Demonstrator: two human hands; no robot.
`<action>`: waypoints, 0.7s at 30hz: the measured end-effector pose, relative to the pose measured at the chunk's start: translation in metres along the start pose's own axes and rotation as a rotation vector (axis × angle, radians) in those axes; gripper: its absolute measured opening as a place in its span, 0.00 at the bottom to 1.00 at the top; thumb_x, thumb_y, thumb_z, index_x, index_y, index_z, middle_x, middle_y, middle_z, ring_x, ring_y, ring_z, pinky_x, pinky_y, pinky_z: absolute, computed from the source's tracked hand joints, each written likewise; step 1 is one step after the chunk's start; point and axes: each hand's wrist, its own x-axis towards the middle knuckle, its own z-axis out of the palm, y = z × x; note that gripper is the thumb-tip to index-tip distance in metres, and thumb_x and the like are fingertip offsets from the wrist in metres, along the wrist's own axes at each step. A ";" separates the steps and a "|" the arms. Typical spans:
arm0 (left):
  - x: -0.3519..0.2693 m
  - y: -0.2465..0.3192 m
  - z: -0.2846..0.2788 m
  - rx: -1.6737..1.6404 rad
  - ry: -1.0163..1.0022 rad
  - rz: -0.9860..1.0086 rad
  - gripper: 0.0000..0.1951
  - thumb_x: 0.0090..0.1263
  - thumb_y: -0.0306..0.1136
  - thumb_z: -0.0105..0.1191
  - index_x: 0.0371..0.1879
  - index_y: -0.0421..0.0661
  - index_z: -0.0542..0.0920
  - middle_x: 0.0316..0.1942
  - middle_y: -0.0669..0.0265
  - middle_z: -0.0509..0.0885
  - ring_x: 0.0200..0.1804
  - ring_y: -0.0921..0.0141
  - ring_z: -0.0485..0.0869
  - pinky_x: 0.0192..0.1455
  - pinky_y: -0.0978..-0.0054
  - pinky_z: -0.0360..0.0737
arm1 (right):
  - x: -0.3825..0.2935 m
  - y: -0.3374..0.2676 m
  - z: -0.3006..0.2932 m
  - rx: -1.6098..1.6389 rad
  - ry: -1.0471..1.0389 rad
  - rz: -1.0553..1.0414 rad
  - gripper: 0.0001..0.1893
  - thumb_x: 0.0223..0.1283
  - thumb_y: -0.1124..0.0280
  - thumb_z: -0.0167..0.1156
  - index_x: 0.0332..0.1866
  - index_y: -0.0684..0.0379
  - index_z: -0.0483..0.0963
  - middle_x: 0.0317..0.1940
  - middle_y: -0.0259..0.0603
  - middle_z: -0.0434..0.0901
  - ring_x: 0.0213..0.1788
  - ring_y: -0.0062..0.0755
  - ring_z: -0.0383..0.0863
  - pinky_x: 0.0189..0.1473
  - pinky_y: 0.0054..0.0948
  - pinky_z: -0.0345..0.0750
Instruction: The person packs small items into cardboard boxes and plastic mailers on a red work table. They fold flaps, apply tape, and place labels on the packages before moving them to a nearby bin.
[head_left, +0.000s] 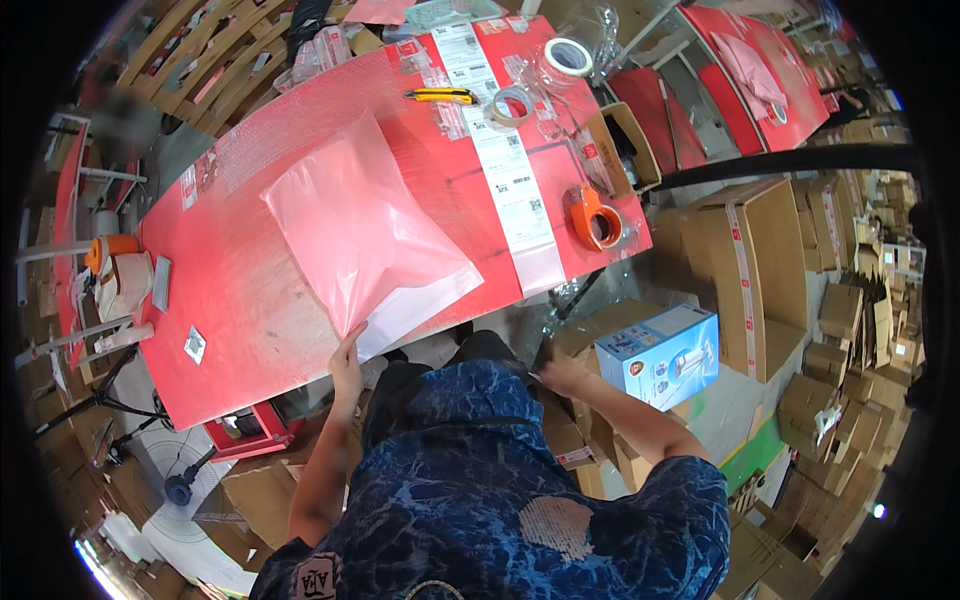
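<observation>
A pink plastic mailer bag (352, 217) lies flat on the red table, its white flap (420, 315) folded out along the near edge. My left hand (346, 367) pinches the bag's near-left corner where pink meets white. My right hand (561, 373) hangs low beside my lap, off the table's edge and just left of a blue-and-white printed product box (660, 356). Its fingers are blurred and partly in shadow, so whether they hold anything is unclear. Right of the bag, a long strip of printed labels (499, 161) runs across the table and droops over its near edge.
An orange tape dispenser (596, 217), a tape roll (512, 106), a yellow utility knife (442, 95) and a larger white-rimmed roll (568, 57) lie on the right half of the red table (225, 300). An open cardboard carton (784, 300) stands at right. A fan (180, 487) is at lower left.
</observation>
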 end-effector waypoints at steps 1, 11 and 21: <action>-0.009 0.002 -0.003 0.156 0.016 0.114 0.23 0.85 0.22 0.50 0.73 0.53 0.87 0.72 0.51 0.85 0.70 0.57 0.84 0.76 0.64 0.75 | -0.009 0.007 -0.003 -0.117 0.144 0.008 0.17 0.72 0.70 0.60 0.63 0.55 0.82 0.45 0.48 0.88 0.47 0.53 0.91 0.56 0.48 0.85; 0.032 0.029 -0.041 1.215 0.031 0.785 0.32 0.68 0.28 0.62 0.74 0.63 0.83 0.85 0.62 0.72 0.83 0.53 0.70 0.82 0.50 0.70 | 0.134 0.052 -0.238 -0.385 0.853 -0.513 0.20 0.65 0.73 0.64 0.62 0.48 0.84 0.74 0.42 0.76 0.80 0.45 0.72 0.80 0.48 0.70; 0.029 0.020 0.012 -0.008 0.611 -0.147 0.29 0.90 0.49 0.56 0.25 0.40 0.68 0.21 0.75 0.66 0.28 0.75 0.65 0.30 0.62 0.62 | 0.150 -0.013 -0.170 0.956 0.930 0.160 0.09 0.80 0.69 0.61 0.47 0.66 0.79 0.29 0.56 0.82 0.36 0.60 0.87 0.42 0.48 0.81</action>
